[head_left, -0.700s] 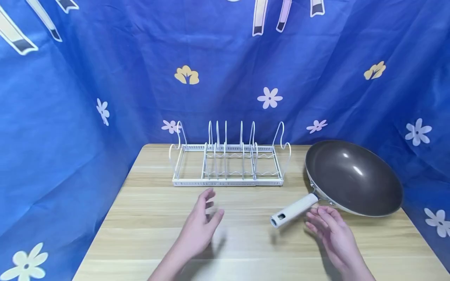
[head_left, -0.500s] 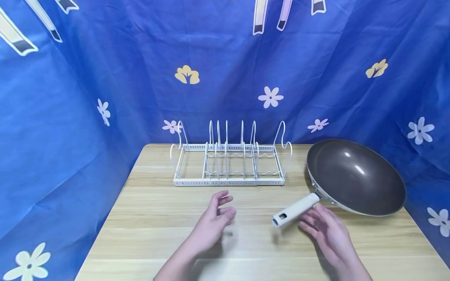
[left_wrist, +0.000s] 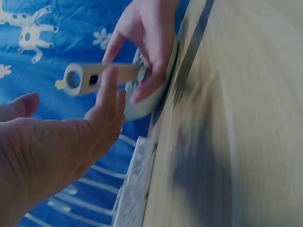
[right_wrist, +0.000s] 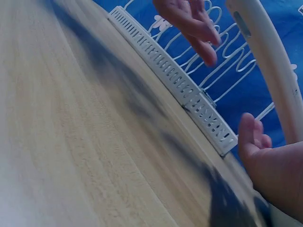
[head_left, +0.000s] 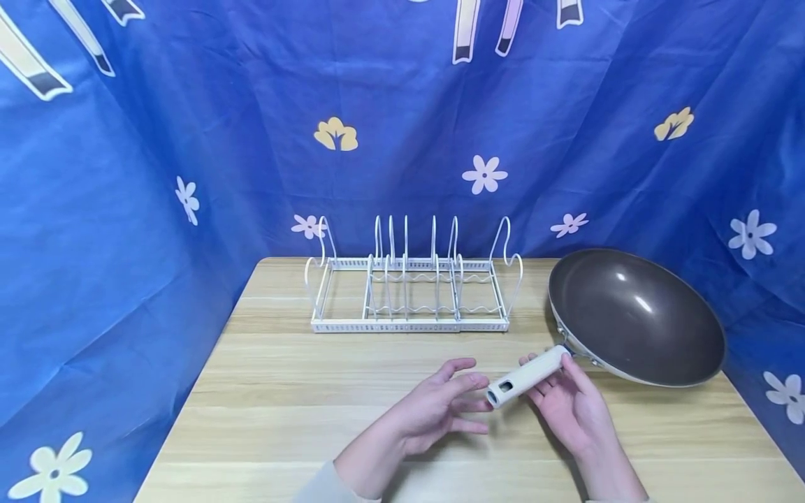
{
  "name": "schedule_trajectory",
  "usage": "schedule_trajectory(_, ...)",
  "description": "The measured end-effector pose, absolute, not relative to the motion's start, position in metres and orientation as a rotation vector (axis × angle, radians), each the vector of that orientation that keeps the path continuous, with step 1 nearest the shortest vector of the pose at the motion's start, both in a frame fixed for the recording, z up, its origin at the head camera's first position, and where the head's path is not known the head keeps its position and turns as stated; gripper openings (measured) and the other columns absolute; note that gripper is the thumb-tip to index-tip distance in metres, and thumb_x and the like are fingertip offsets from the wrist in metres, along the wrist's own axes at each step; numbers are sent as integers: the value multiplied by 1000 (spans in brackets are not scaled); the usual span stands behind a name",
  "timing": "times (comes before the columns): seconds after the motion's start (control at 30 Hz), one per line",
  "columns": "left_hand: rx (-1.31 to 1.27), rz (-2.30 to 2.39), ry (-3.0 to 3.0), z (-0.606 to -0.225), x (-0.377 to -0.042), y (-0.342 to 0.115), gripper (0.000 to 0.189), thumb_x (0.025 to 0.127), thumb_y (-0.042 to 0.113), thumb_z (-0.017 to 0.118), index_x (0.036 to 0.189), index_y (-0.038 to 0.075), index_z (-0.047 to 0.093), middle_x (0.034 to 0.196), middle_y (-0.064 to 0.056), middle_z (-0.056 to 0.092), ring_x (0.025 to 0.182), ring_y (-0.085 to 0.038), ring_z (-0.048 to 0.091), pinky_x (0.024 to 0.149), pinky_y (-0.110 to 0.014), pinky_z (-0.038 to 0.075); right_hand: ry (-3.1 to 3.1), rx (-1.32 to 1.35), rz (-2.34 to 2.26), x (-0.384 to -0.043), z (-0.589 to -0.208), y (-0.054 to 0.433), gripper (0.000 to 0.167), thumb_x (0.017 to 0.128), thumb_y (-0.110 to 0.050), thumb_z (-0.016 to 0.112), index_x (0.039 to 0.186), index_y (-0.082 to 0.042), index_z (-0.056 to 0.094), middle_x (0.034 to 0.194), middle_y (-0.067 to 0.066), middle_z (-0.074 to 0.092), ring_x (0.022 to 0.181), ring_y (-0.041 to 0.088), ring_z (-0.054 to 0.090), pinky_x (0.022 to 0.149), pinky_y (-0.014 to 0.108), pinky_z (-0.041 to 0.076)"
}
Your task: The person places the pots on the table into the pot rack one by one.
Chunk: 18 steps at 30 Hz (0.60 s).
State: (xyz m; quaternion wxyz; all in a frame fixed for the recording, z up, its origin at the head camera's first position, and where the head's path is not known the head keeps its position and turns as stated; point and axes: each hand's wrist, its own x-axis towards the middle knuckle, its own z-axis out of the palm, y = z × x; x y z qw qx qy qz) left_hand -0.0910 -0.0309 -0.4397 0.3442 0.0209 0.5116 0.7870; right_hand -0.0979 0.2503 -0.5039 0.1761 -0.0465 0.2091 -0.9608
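A wok with a dark inside and a pale outside sits at the right, its pale handle sloping toward the front left. My right hand is cupped beneath the handle near the pan, thumb at one side and fingertips showing past the other. In the left wrist view, that right hand straddles the handle with fingers loosely spread. My left hand reaches in from the left, fingers spread around the handle's free end. Its fingertips overlap the handle in the left wrist view.
Behind the hands, a white wire pan rack with upright dividers stands along the back of the wooden table. A blue patterned cloth hangs behind and around the sides.
My left hand has moved right and toward me, up to the handle's end. The right hand has come in under the handle, fingers now past its far side. The wok stays put.
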Motion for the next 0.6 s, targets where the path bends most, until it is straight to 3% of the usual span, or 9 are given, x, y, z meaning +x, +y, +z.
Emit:
schedule_trajectory(0.13, 47, 2057, 1192, -441, -94, -14, 77, 109, 30, 65, 168, 8, 20, 152, -23, 56, 130, -39, 68, 111, -64, 56, 577, -47, -2782, -99, -506, 249, 28, 118, -27, 36, 135, -16, 55, 135, 12, 68, 131, 26, 69, 118, 38, 55)
schedule_trajectory(0.23, 63, 2050, 1126, -442, -96, -4, 79, 109, 25, 65, 169, 5, 17, 144, -23, 58, 115, -27, 75, 113, -61, 56, 520, -54, -2819, -100, -509, 248, 31, 118, -21, 36, 136, -14, 60, 134, 13, 69, 129, 26, 70, 118, 37, 55)
schedule_trajectory(0.43, 114, 2021, 1081, -444, -104, 2, 54, 108, 5, 57, 158, -6, 38, 146, -29, 53, 101, -16, 78, 105, -36, 64, 399, -137, -2847, -105, -518, 249, 39, 118, -12, 31, 135, -6, 66, 133, 16, 73, 129, 28, 71, 119, 37, 55)
schedule_trajectory(0.6, 161, 1961, 1105, -445, -114, 3, 49, 104, -4, 56, 152, -13, 47, 143, -33, 59, 99, -13, 78, 98, -21, 64, 357, -230, -2834, -107, -520, 252, 43, 118, -10, 26, 141, -5, 62, 137, 17, 71, 132, 29, 69, 122, 38, 53)
